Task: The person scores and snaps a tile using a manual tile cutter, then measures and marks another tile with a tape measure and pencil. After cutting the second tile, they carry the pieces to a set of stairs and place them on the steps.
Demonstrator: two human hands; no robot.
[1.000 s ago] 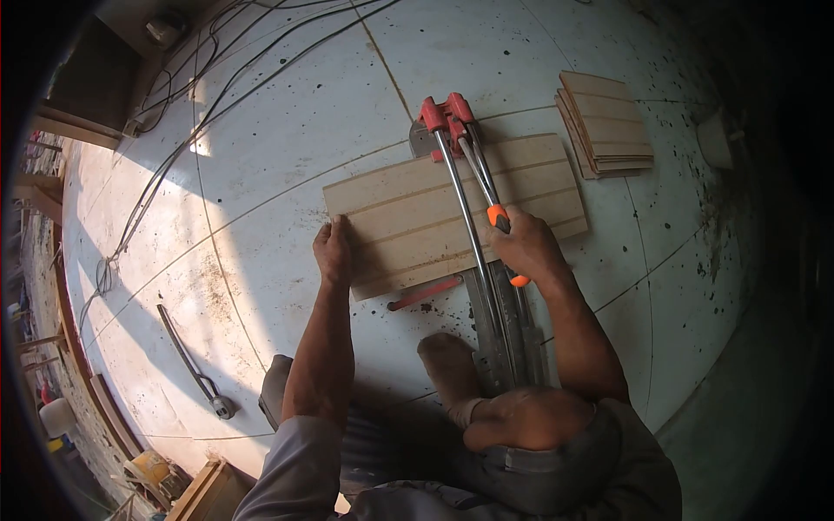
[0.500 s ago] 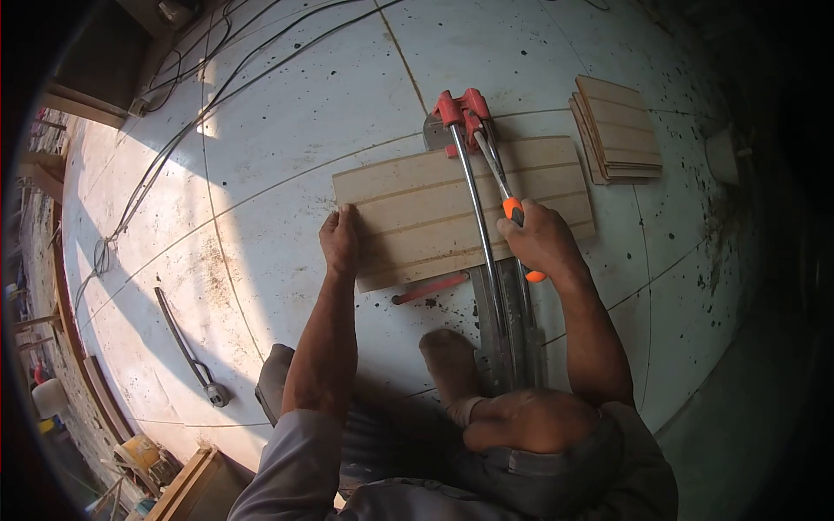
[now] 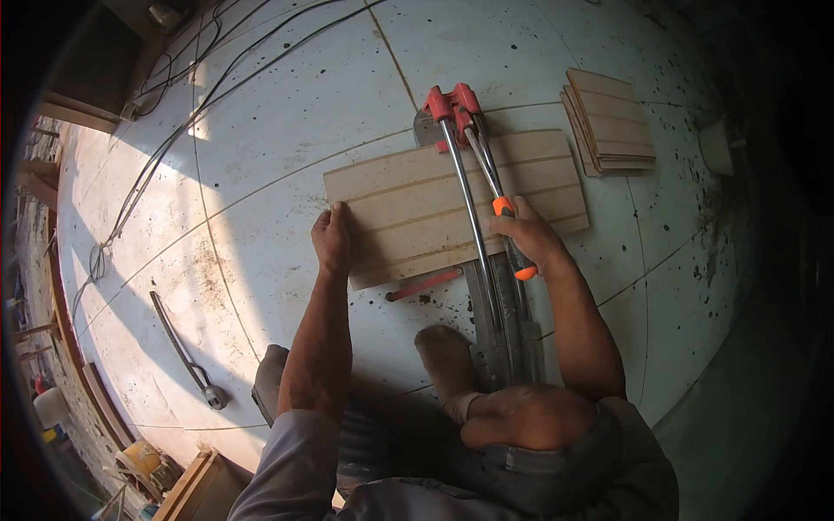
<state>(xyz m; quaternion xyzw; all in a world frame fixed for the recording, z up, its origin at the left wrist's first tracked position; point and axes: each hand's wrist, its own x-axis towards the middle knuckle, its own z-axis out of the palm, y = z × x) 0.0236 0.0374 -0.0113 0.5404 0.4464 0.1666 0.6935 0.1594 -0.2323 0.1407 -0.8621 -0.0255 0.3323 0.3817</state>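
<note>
On the tile [image 3: 408, 200], left fingers [image 3: 334, 217] lie flat; right fingers [image 3: 514, 229] clasp, half-hiding, the handle [image 3: 502, 206].

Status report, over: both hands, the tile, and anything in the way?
Left hand on tile, at its left edge. Right hand closed on orange cutter handle. Bare foot beside rails.

Tiled floor [image 3: 287, 260] carries tile cutter [image 3: 452, 100], stacked tiles [image 3: 612, 122], cables [image 3: 174, 122], metal bar [image 3: 178, 343].
</note>
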